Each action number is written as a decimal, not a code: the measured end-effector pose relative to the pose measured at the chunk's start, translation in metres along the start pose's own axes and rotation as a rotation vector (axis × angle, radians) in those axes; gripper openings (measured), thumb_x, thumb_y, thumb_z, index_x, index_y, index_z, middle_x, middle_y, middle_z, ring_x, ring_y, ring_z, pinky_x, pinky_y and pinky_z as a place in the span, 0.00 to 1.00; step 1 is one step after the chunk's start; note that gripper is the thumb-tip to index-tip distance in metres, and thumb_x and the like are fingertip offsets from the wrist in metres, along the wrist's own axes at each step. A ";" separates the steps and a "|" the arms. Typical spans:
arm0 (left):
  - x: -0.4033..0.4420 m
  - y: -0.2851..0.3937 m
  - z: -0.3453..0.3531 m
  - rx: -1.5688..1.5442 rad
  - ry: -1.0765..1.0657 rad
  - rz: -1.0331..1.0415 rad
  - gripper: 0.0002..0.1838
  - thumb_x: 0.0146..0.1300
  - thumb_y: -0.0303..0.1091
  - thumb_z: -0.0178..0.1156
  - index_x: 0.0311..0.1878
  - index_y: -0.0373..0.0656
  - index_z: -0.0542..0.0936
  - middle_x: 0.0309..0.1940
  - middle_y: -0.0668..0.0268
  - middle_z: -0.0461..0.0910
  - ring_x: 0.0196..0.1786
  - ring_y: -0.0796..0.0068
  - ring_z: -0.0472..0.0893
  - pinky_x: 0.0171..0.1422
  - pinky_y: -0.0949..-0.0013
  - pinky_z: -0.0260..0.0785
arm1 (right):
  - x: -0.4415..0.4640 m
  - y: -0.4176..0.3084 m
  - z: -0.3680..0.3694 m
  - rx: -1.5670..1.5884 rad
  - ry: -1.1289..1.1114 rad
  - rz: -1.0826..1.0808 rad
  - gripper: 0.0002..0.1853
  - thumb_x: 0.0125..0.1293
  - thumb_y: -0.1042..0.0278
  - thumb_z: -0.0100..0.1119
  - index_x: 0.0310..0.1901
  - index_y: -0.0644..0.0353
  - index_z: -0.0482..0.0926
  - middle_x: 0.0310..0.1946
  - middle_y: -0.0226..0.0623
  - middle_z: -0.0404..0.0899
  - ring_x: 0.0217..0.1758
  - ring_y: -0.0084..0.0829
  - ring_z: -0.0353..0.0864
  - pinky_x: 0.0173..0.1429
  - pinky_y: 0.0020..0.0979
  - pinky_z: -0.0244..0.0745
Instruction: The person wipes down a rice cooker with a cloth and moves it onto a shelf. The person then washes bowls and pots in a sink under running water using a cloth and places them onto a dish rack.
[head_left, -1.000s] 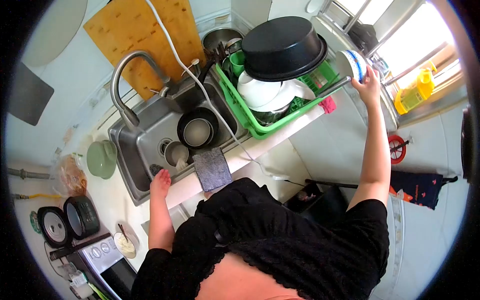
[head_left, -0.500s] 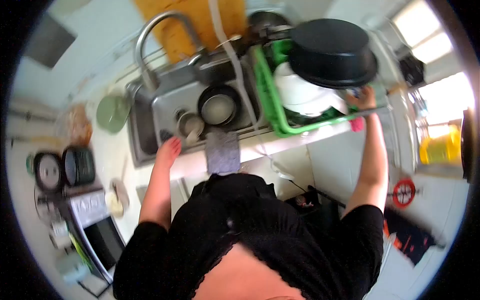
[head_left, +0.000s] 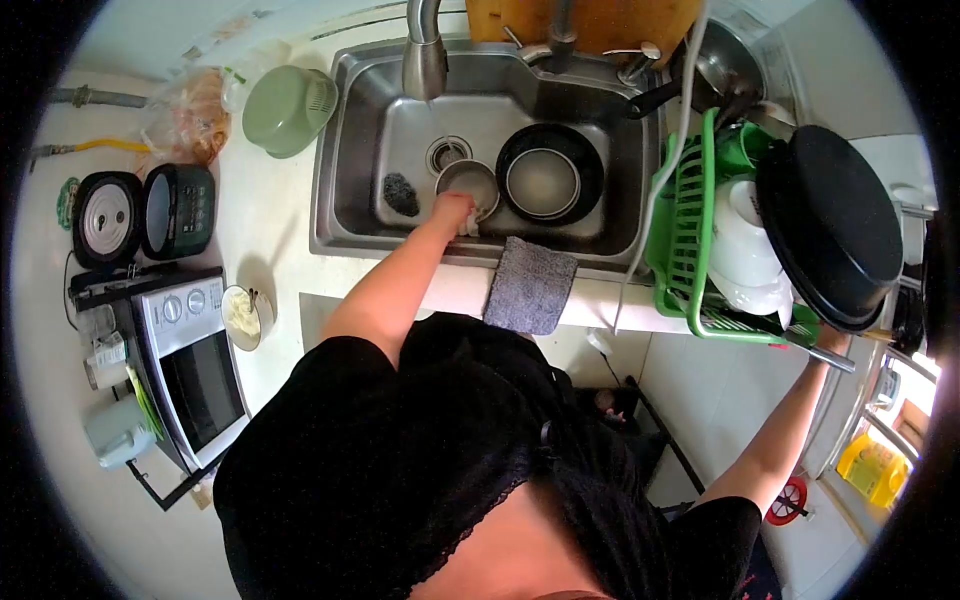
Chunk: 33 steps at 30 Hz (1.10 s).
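I report on the sink [head_left: 490,112] first: it contains 1 black pan [head_left: 594,160] with 1 inner bowl [head_left: 543,183] of cloudy liquid, and, just left of these, 1 small bowl [head_left: 470,180]. 1 dark scrubber [head_left: 401,194] lies on the sink floor. The green rack [head_left: 690,225] carries white dishes [head_left: 742,240], 1 green cup [head_left: 742,147] and 1 upturned black pot [head_left: 830,225]. On the desk [head_left: 275,220] I note 1 green basin [head_left: 282,112] and 1 white bowl [head_left: 252,339] with pale food [head_left: 241,310].

Left hand [head_left: 455,208]: partly curled at the near rim of the small bowl; the fingertips are obscured, so I cannot certify a firm grip. Right hand [head_left: 833,341]: mostly hidden behind the black pot at the rack's outer end; I cannot tell how far it is open or what it holds.

Compared with the earlier frames, the left hand has moved from the sink's near edge to the small bowl. The right hand, 1.0 s ago on a blue-patterned bowl, is now largely screened by the pot.
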<state>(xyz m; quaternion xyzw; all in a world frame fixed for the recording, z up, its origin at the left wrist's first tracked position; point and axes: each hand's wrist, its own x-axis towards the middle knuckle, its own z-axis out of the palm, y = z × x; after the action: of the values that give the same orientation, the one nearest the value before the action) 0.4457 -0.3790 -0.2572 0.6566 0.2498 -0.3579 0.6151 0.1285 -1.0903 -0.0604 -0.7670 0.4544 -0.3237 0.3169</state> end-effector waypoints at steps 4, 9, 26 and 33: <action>0.015 -0.005 0.005 0.940 0.822 0.474 0.10 0.53 0.34 0.58 0.35 0.39 0.76 0.33 0.56 0.79 0.37 0.58 0.77 0.42 0.62 0.69 | -0.010 0.003 -0.015 0.356 0.159 0.304 0.17 0.60 0.61 0.52 0.46 0.64 0.72 0.43 0.36 0.75 0.43 0.32 0.74 0.49 0.32 0.71; 0.061 -0.003 -0.034 0.932 0.660 0.286 0.15 0.53 0.33 0.56 0.43 0.35 0.75 0.39 0.52 0.78 0.43 0.55 0.77 0.47 0.61 0.67 | -0.024 0.018 -0.034 0.543 0.259 0.498 0.16 0.63 0.59 0.47 0.43 0.64 0.73 0.40 0.36 0.76 0.41 0.32 0.74 0.47 0.32 0.73; 0.091 0.012 -0.067 0.268 -0.022 -0.034 0.21 0.55 0.43 0.60 0.41 0.32 0.73 0.30 0.58 0.78 0.30 0.68 0.78 0.34 0.66 0.69 | -0.357 -0.249 0.093 -0.202 0.317 -0.102 0.17 0.64 0.57 0.40 0.27 0.61 0.70 0.20 0.33 0.67 0.27 0.29 0.71 0.32 0.30 0.68; 0.055 0.037 -0.069 0.221 -0.088 -0.141 0.14 0.56 0.39 0.59 0.37 0.37 0.73 0.29 0.62 0.77 0.30 0.71 0.77 0.32 0.70 0.70 | -0.400 -0.258 0.368 -0.426 -0.908 -0.629 0.16 0.53 0.76 0.52 0.47 0.64 0.72 0.44 0.52 0.73 0.50 0.48 0.72 0.53 0.40 0.68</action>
<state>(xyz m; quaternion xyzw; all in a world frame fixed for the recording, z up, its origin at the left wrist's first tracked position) 0.5199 -0.3214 -0.2777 0.6849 0.2273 -0.4539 0.5227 0.3926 -0.5590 -0.1597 -0.9734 0.0790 0.0569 0.2073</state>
